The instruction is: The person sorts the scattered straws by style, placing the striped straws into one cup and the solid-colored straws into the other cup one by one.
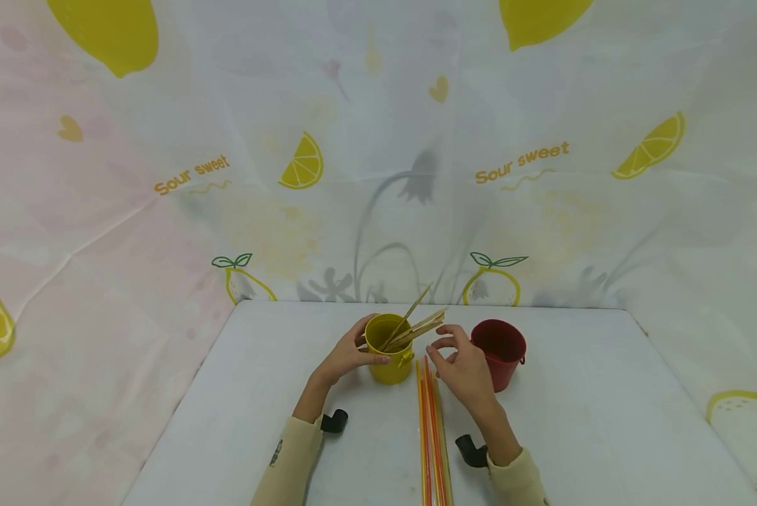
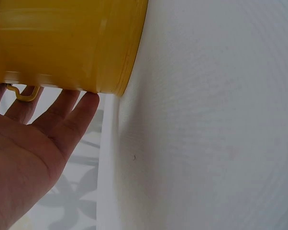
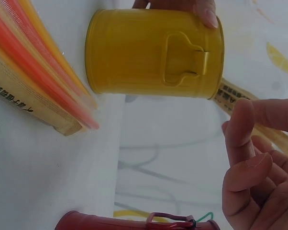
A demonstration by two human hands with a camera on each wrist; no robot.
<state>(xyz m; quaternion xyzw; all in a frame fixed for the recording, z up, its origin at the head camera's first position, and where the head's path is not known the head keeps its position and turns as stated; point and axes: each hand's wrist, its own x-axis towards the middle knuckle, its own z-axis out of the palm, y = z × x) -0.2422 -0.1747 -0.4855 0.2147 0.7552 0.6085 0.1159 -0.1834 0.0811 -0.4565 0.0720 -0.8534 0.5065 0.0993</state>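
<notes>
My left hand (image 1: 346, 360) grips a small yellow metal bucket (image 1: 391, 372) near its rim, thumb on the near side and fingers on the far side. Several thin wooden-looking sticks (image 1: 419, 328) lean out of it to the right; in the right wrist view, printed paper wrapping (image 3: 230, 96) shows on one. Beside their upper ends is my right hand (image 1: 465, 369), fingers loosely bent, with nothing visibly pinched between them. Below it on the table lies a row of long red, orange and yellow sticks (image 1: 430, 436), along with a printed paper-wrapped packet (image 3: 27, 98).
A dark red bucket (image 1: 501, 351) stands just right of my right hand. Black wrist mounts (image 1: 471, 452) sit at both sleeves. The white table (image 1: 606, 407) ends at a lemon-print cloth (image 1: 378, 140) behind.
</notes>
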